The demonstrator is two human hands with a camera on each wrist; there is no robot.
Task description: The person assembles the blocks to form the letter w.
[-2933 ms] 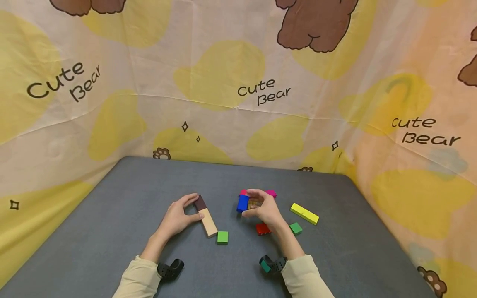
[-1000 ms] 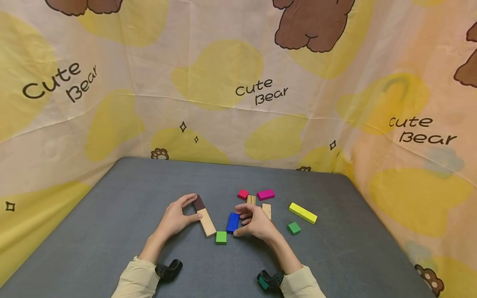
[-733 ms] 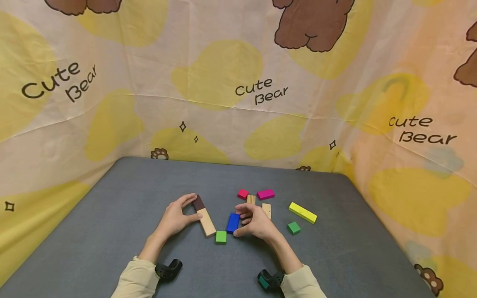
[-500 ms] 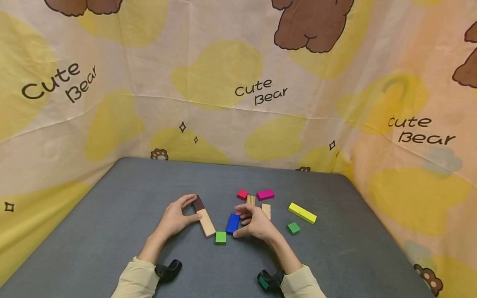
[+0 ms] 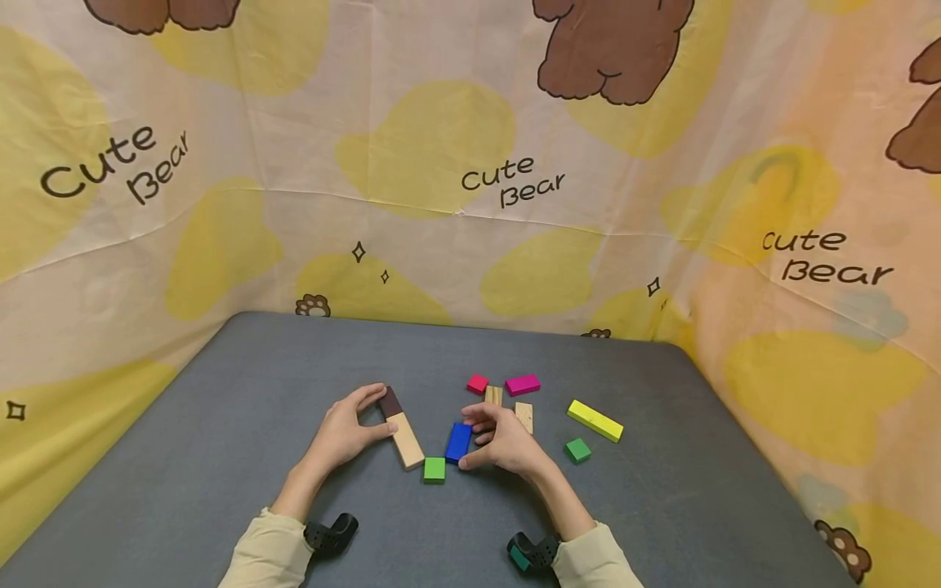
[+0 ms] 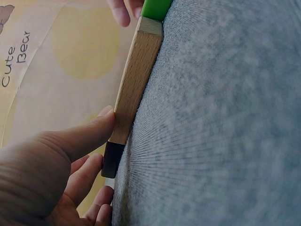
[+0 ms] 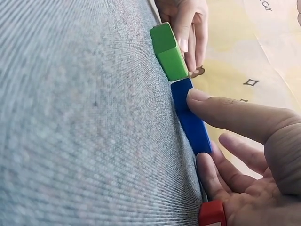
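Note:
A dark brown block and a tan wooden block lie end to end on the table. My left hand holds this pair, thumb against the tan block and fingers by the brown block's far end. A light green block sits at the tan block's near end. Just right of it, a blue block lies slanted. My right hand pinches the blue block lengthwise, thumb at its near end, as the right wrist view also shows. Beneath the right hand a red block shows in that wrist view; the head view hides it.
Behind the right hand lie a pinkish-red block, a magenta block and two light wooden blocks, partly covered. Farther right are a long yellow block and a darker green block. Patterned cloth hangs behind the grey table.
My right hand has brought the blue block nearer and leftward, from beside the back blocks to the light green block. For the last second both hands have stayed still.

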